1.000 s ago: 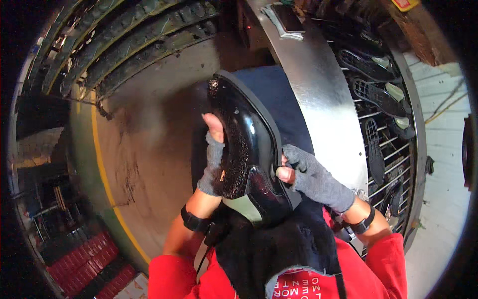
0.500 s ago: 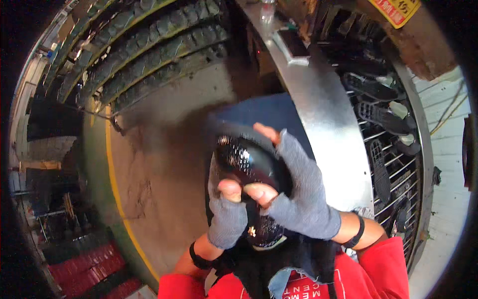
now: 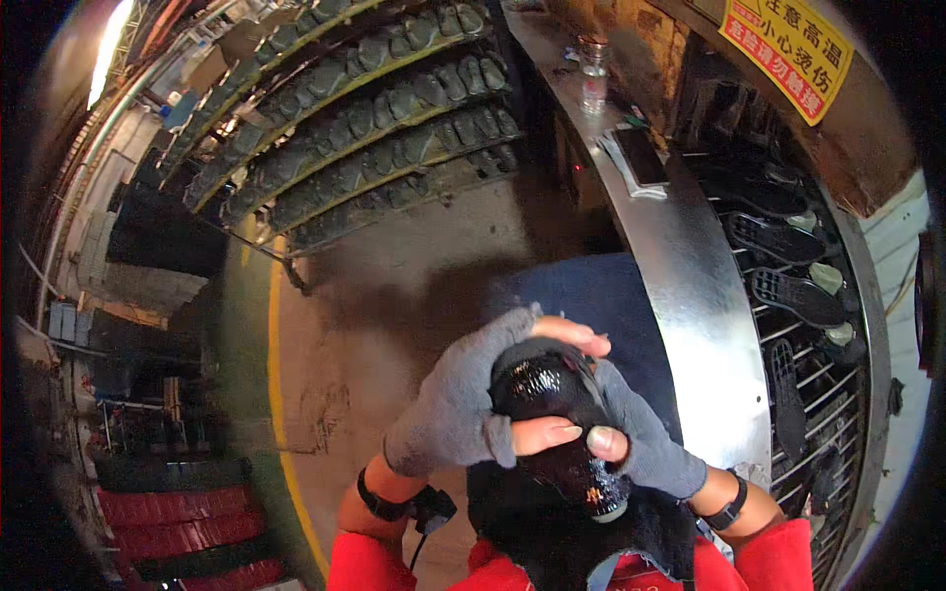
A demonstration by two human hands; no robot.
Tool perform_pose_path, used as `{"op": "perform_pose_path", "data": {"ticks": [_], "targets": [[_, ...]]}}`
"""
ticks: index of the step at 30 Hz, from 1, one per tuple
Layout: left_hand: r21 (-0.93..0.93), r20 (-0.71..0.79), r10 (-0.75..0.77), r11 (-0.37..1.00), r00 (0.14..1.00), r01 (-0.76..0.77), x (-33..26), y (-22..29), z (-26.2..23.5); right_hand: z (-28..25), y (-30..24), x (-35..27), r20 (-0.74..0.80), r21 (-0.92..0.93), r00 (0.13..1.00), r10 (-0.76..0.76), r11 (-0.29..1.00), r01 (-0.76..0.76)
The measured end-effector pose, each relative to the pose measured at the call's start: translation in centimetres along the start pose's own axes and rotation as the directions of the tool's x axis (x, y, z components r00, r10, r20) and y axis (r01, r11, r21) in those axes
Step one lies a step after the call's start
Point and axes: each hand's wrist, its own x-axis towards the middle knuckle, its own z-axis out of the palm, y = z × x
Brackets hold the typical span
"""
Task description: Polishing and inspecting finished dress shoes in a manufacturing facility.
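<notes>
Both hands, in grey fingerless gloves, hold a glossy black shoe [image 3: 542, 389] that seems to be stretched over a last, with a pale end near my body. My left hand [image 3: 453, 394] wraps its left side; its fingers reach over the far end and its thumb presses across the middle. My right hand [image 3: 650, 433] grips the right side, thumb on top by the left thumb, its other fingers mostly hidden underneath. Black cloth [image 3: 532, 532] with a ragged edge lies below the shoe, over my red clothing.
A metal counter [image 3: 690, 305] curves along my right, bearing a dark phone-like slab [image 3: 642, 158] and a clear bottle [image 3: 593, 84]. Beyond it, black shoes [image 3: 798, 295] lie sole-up on a barred rack. Shelves [image 3: 365, 128] of dark shoes stand far left; a yellow sign [image 3: 788, 49] hangs upper right.
The shoe has turned and moved nearer my body and rightward. My left hand has come over its far end, while my right hand has shifted down its right side. The view has shifted too.
</notes>
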Motion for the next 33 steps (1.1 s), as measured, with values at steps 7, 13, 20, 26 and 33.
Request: {"op": "perform_pose_path", "data": {"ticks": [7,13,20,26,33], "targets": [[0.199,-0.081,0.163,0.969,0.983,-0.145,0.8,-0.5,-0.1,-0.5,0.1,1.1,0.030,0.082,0.998,0.053,0.995,-0.055],[-0.294,-0.361,0.078,0.936,0.929,-0.193,6.9,-8.1,1.1,-5.6,5.6,3.1,0.115,0.758,0.972,0.204,0.615,-0.219],[-0.362,-0.670,-0.104,0.911,0.735,-0.201,4.3,-11.4,8.4,-3.8,3.5,-4.9,-0.361,-0.064,0.870,0.334,0.922,-0.381],[-0.095,-0.711,-0.049,0.995,0.702,-0.027,4.3,-12.8,7.8,-4.8,5.1,-2.4,-0.339,0.399,0.777,0.530,0.829,-0.392],[-0.730,-0.321,-0.347,0.684,0.881,0.004,-0.2,-24.0,9.1,-5.9,9.8,5.9,-0.474,0.535,0.788,0.393,0.839,-0.096]]}}
